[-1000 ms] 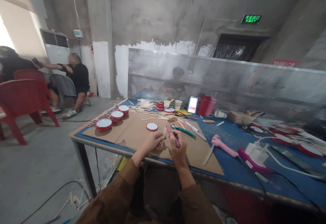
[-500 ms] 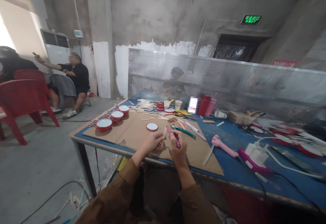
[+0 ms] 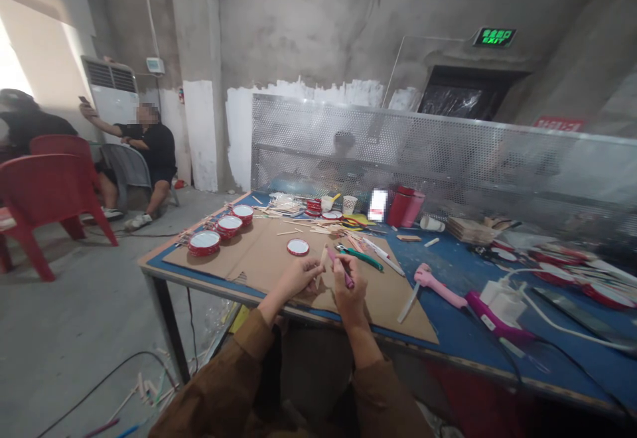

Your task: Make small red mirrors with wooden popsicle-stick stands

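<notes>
My left hand [image 3: 300, 277] pinches a pale flat wooden stick [image 3: 323, 259], held upright above the brown cardboard [image 3: 269, 252]. In my right hand [image 3: 351, 285] is a purple marker [image 3: 347, 275], with its upper end close against the stick; whether the two touch cannot be made out. Just beyond my left hand lies a round red-rimmed disc with a white top [image 3: 297, 247], like a small drum. Green-handled pliers [image 3: 365, 259] and a white pen [image 3: 388, 257] rest past my right hand.
Small red drums [image 3: 204, 243] stand along the left side. A pink glue gun [image 3: 440, 285] and a purple power strip [image 3: 497, 318] with plugs and cables lie right. Loose wooden sticks, cups and a red bottle [image 3: 401, 206] line the back, before a perforated metal panel [image 3: 308, 139]. People sit far left.
Both hands keep nearly the same hold and place on the stick and marker. The view has shifted slightly. At the far left, a seated person's raised hand with a phone has moved a little right.
</notes>
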Demonstrator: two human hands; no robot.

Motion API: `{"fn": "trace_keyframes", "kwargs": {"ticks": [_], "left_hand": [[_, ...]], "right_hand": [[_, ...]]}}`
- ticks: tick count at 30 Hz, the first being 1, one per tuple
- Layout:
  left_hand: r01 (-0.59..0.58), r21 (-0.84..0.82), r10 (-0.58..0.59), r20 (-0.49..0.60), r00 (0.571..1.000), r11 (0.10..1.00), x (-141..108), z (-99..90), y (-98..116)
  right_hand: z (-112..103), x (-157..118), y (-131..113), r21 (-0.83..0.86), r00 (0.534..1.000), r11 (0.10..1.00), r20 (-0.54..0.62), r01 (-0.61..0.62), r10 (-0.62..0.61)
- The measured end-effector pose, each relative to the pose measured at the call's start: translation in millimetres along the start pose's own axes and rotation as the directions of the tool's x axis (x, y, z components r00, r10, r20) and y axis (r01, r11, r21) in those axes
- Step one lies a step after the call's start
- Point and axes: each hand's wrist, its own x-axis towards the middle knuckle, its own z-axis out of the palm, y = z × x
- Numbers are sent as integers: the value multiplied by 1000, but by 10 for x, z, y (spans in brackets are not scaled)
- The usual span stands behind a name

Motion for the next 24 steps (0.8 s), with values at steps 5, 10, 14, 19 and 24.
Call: {"fn": "trace_keyframes", "kwargs": {"ticks": [5, 10, 14, 19, 24], "left_hand": [[5, -9, -5, 10, 1000, 1000, 14, 1, -18], [-14, -6, 14, 13, 1000, 1000, 23, -6, -57], [-28, -10, 28, 22, 999, 1000, 25, -5, -66], [-24, -23, 24, 17, 1000, 999, 19, 0, -58], [-28, 1, 28, 16, 999, 1000, 18, -2, -59]], "right_hand": [[2, 5, -1, -2, 1000, 1000, -12, -2, 1], [12, -4, 30, 14, 1000, 1000, -23, -8, 8], [11, -7, 32, 34, 999, 999, -30, -19, 20], [0, -4, 1, 40, 999, 999, -23, -28, 29], [5, -1, 4, 51, 999, 998, -29, -27, 28]]}}
